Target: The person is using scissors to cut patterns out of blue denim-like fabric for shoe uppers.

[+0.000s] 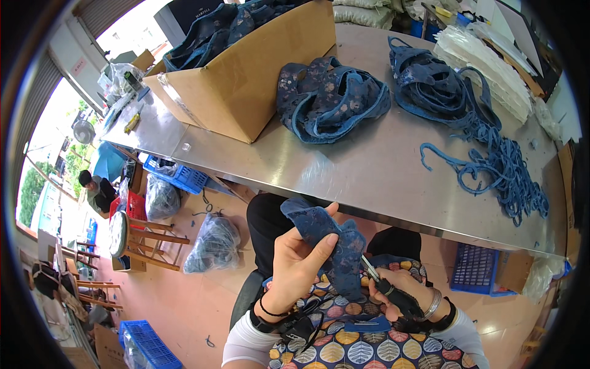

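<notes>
Above my lap, my left hand [294, 267] is closed on a dark blue floral fabric piece [344, 258], with the thumb pressed on its front. The cloth hangs down past the fingers. My right hand [402, 284] grips a pair of scissors [396, 298] with black handles, and the metal blades point up-left at the edge of that cloth. Whether the blades touch it I cannot tell. A patterned apron [381, 347] covers my lap, and a small blue strip [367, 324] lies on it.
On the metal table [270, 169] ahead stands a cardboard box [246, 80] filled with blue fabric pieces. Beside it lie a floral fabric bundle [329, 101], a second bundle [427, 83] and tangled blue trimmings [507, 169]. Wooden stools [153, 240], bags and a seated person [98, 190] are at left.
</notes>
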`<control>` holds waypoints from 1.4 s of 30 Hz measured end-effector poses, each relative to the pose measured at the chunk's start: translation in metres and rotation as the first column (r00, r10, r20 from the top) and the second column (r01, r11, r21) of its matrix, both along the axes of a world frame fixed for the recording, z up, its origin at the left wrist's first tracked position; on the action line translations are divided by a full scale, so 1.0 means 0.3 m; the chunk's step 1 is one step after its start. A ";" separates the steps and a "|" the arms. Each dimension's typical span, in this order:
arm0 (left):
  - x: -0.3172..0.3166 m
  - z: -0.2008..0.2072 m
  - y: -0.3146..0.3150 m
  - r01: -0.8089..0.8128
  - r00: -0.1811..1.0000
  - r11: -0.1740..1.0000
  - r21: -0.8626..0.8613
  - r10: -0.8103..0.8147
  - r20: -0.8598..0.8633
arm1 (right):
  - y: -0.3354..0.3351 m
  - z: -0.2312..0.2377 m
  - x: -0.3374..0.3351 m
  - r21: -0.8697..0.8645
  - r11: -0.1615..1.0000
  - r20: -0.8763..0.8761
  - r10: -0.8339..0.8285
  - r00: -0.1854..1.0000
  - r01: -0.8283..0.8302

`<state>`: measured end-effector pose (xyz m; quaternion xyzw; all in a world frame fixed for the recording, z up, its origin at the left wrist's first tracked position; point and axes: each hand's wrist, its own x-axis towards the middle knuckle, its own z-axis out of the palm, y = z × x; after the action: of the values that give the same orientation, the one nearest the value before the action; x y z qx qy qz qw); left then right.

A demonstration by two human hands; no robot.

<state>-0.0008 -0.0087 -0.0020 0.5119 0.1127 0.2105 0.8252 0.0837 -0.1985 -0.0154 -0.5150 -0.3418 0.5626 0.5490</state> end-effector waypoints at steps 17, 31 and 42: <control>-0.006 0.032 -0.005 0.021 1.000 0.993 0.118 -0.020 -0.008 | -0.021 -0.067 0.027 -0.013 0.995 0.340 0.095 0.936 -0.096; -0.001 0.024 -0.022 0.015 1.000 1.000 0.025 -0.016 0.022 | 0.012 0.036 0.001 0.000 1.000 -0.001 0.026 1.000 -0.026; 0.001 0.030 -0.006 0.177 0.982 0.981 0.073 -0.181 0.047 | -0.027 -0.036 0.007 -0.026 0.998 0.317 0.068 0.946 -0.063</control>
<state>-0.0004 -0.0104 0.0071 0.5422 0.0369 0.1526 0.8254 0.0859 -0.2065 -0.0262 -0.5914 -0.4381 0.4930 0.4640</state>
